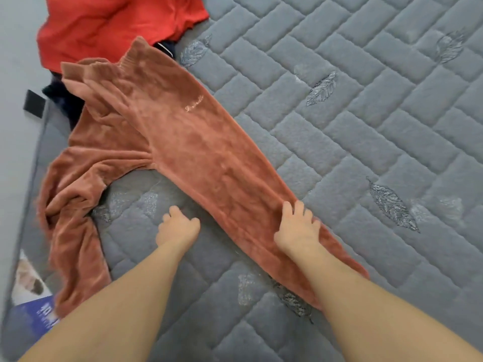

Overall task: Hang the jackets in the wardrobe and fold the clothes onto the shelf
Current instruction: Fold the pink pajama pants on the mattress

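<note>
My right hand (296, 228) lies spread, pinning the brown velvet trousers (183, 142) flat on the mattress (366, 126) for folding, while my left hand (177, 226), loosely curled, holds nothing.

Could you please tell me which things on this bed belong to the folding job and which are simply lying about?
Part of the job: brown velvet trousers under the right hand; red garment; dark garment; left hand.

Lying about: black tag; printed box; grey quilted mattress.

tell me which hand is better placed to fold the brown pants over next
Right. The right hand already rests on the brown pants, near their stretched-out end. The left hand sits on the bare mattress beside them, holding nothing.
</note>
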Tool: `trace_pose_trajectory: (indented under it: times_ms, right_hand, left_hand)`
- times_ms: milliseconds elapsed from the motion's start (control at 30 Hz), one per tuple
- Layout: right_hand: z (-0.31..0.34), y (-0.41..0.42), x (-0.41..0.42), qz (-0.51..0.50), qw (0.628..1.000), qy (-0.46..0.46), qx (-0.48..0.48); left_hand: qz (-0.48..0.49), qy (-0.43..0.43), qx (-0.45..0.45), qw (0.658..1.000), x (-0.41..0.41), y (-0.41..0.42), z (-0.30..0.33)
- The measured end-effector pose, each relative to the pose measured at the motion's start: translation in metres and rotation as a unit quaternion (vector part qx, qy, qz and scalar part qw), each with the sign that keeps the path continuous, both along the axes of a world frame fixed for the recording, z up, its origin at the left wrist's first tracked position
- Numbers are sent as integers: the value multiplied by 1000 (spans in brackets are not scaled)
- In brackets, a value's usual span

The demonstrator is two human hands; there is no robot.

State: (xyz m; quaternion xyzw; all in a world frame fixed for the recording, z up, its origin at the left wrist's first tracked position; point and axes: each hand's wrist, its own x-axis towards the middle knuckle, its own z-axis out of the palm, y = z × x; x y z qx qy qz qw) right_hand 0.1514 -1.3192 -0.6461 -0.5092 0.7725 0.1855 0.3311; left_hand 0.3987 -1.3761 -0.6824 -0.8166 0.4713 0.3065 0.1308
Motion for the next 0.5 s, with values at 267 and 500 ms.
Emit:
trace_pose_trajectory:
  times_ms: [267,500]
  right_hand:
    - [-2,-64,184,134,974,-182,-11]
    - [-24,-113,310,-6,952,-301,52]
  left_hand:
    - [34,-122,-56,990,149,9,25]
    - [153,-67,105,980,288,73,10]
